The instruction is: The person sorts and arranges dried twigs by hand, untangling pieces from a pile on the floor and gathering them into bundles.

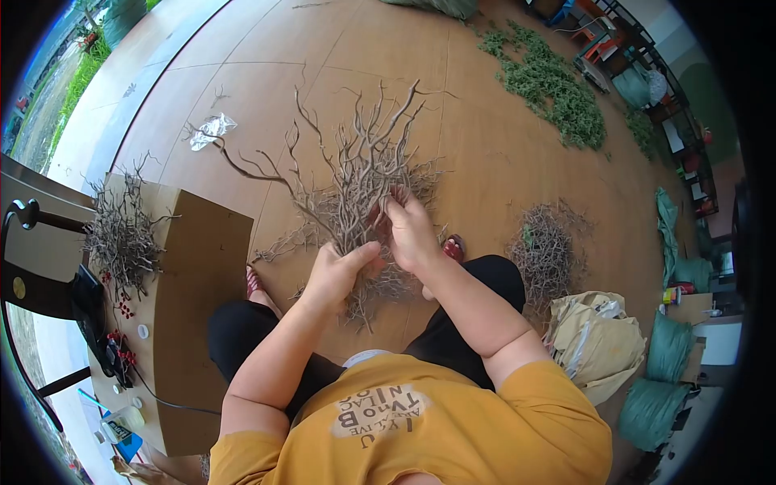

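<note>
A bundle of bare, twisted brown branches (356,166) fans upward in front of me. Low on its stems, my left hand (338,271) is wrapped round it, thumb across the front. My right hand (411,226) is at the bundle's right side, its fingers curled in among the twigs; the fingertips are partly hidden, and it seems to grip one or more branches there. Beneath the bundle, a loose pile of similar twigs (420,182) lies on the floor between my feet.
Left of me, a cardboard box (202,299) carries another twig bunch (125,234). A second twig heap (546,255) lies on the floor to the right, near a beige sack (598,343). Green foliage (558,89) is spread farther off. Crumpled clear plastic (212,131) lies at the upper left.
</note>
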Tool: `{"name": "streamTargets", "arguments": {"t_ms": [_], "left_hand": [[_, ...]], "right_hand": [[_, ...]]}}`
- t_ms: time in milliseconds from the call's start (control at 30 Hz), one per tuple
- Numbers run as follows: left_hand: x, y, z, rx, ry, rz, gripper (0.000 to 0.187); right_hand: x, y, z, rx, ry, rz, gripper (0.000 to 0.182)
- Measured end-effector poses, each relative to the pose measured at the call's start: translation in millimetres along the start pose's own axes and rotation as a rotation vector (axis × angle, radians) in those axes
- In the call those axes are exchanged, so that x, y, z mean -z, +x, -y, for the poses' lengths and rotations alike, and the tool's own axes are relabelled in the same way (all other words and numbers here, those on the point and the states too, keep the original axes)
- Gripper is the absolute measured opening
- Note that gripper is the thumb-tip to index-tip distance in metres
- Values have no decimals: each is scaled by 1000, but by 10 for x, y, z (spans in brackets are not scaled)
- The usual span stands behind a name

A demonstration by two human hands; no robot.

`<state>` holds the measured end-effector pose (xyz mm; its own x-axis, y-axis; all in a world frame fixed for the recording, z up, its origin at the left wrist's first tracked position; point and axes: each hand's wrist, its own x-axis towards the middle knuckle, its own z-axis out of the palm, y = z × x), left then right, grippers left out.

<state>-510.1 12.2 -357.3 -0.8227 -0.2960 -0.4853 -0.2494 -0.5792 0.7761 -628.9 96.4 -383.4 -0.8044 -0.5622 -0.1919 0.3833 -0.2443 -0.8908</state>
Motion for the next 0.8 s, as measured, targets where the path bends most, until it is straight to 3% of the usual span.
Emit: {"name": "streamTargets", "arguments": {"t_ms": [67, 100, 200, 233, 300, 367, 400, 600, 700, 800], "left_hand": [[81, 29, -10, 33, -21, 74, 18], [108, 42, -7, 62, -47, 79, 17], [49, -4, 16, 56, 12, 58, 19], [40, -24, 19, 34, 50, 78, 19], [82, -162, 11, 0, 64, 107, 20], [262, -367, -65, -28, 34, 138, 19], [303, -354, -103, -28, 17, 156, 19], [514, -306, -183, 36, -168, 339, 26], [502, -329, -143, 51, -161, 370, 30], [508, -305, -129, 108, -222, 456, 32]], "right_hand": [[50, 30, 190, -375, 337, 17, 15], [22, 29, 248, -445, 401, -59, 23], [280, 211, 37, -486, 461, 10, 28], [141, 209, 170, -572, 470, -140, 35], [676, 610, 328, -185, 543, -436, 34], [1251, 852, 799, 144, 607, -534, 41], [1265, 836, 904, 173, 556, -530, 44], [452, 325, 271, -318, 322, -31, 23], [183, 151, 159, -345, 488, 102, 13], [34, 51, 229, -321, 332, 345, 28]]}}
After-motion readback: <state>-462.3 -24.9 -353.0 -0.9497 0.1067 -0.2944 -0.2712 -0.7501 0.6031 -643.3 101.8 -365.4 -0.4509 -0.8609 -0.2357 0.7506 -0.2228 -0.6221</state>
